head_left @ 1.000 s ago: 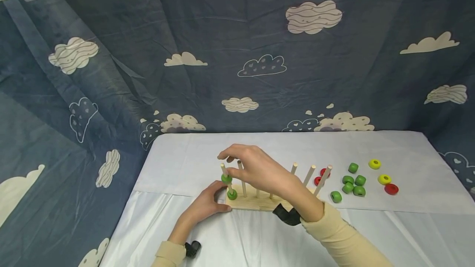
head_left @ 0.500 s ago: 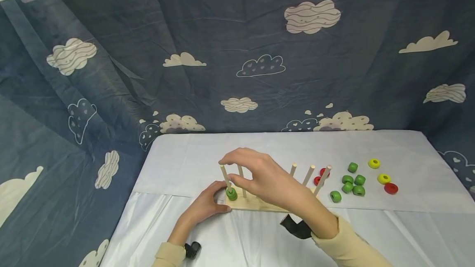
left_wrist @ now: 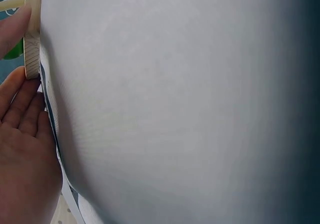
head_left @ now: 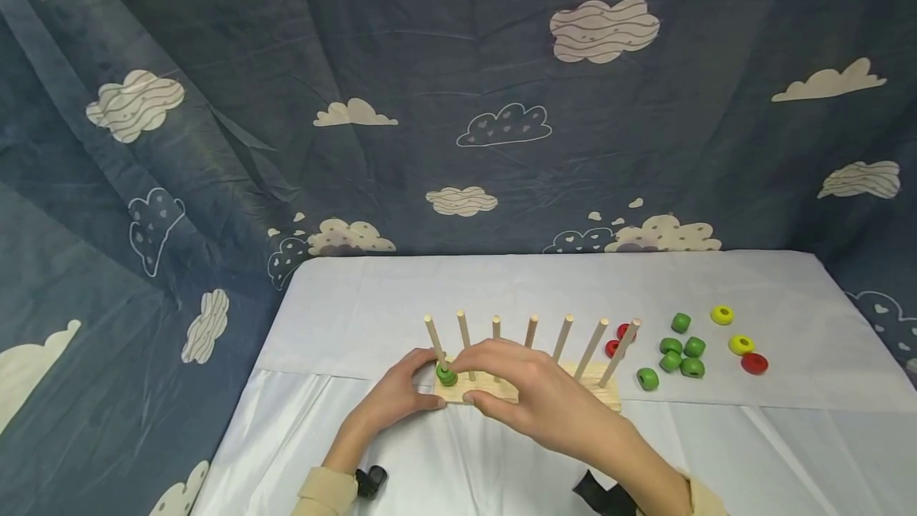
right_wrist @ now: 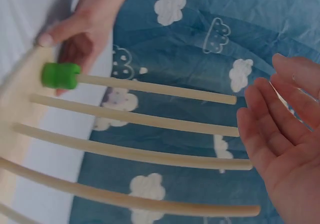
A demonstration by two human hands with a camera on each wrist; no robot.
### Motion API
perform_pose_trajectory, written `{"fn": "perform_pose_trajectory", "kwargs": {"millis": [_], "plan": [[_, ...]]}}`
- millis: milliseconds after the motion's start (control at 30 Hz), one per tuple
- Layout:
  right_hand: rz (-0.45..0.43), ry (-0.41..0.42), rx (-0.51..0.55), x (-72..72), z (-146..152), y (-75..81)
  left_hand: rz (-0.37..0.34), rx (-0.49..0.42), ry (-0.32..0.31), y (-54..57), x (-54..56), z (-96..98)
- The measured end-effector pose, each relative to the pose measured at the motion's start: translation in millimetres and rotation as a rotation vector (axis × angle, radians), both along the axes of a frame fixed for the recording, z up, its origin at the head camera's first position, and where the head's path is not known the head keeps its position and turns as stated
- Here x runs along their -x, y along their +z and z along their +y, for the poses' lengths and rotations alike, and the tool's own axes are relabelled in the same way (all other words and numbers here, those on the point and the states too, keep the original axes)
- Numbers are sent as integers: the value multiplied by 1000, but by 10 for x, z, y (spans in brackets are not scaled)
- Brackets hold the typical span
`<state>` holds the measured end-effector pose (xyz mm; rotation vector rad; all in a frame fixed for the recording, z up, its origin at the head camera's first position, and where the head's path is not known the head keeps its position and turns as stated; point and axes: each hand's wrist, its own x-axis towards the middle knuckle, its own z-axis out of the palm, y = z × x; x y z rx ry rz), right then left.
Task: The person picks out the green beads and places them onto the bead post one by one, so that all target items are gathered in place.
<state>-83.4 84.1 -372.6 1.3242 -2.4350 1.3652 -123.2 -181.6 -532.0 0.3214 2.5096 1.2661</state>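
Observation:
A pale wooden peg board with a row of upright pegs lies on the white cloth. Two green beads are stacked low on its leftmost peg, a green pair that the right wrist view also shows. My left hand grips the board's left end, thumb at the near corner and fingers behind. In the left wrist view the board's end sits between thumb and fingers. My right hand is in front of the pegs, fingers extended and thumb apart, with nothing in it. It covers part of the board in the head view.
To the right lie several loose green beads, two yellow beads and a red bead. Two more red beads are behind the rightmost pegs. A dark cloud-patterned cloth hangs behind the table.
The upper green bead has slid down the leftmost peg onto the lower one. My right hand has let go of it and drawn back right and nearer. My left hand has stayed put.

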Motion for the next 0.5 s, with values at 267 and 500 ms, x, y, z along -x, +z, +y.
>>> {"fn": "perform_pose_trajectory", "kwargs": {"millis": [267, 500], "plan": [[-141, -122, -11, -186, 181, -337, 4, 1, 6, -5, -13, -7], [-231, -234, -45, -332, 380, -558, 12, -15, -4, -9, -9, -9]]}}
